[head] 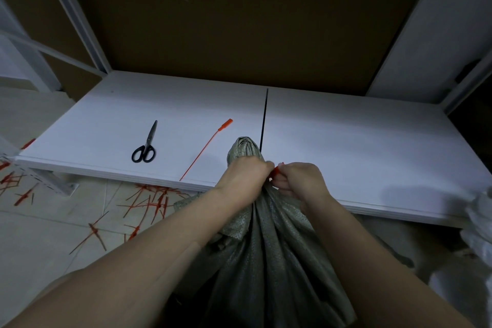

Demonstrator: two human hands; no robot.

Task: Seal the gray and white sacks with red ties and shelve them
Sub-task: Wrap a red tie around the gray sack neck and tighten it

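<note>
A gray woven sack (269,247) stands on the floor against the front edge of the white shelf (359,146), its gathered neck poking up above my hands. My left hand (243,177) grips the bunched neck. My right hand (299,181) pinches a red tie (275,172) at the neck, right beside my left hand's fingers. A second red tie (206,149) lies loose on the shelf, left of the sack.
Black-handled scissors (145,145) lie on the shelf to the left. Several cut red tie pieces (149,200) litter the tiled floor at the left. A white sack (476,226) shows at the right edge. A dark gap (264,120) splits the shelf boards.
</note>
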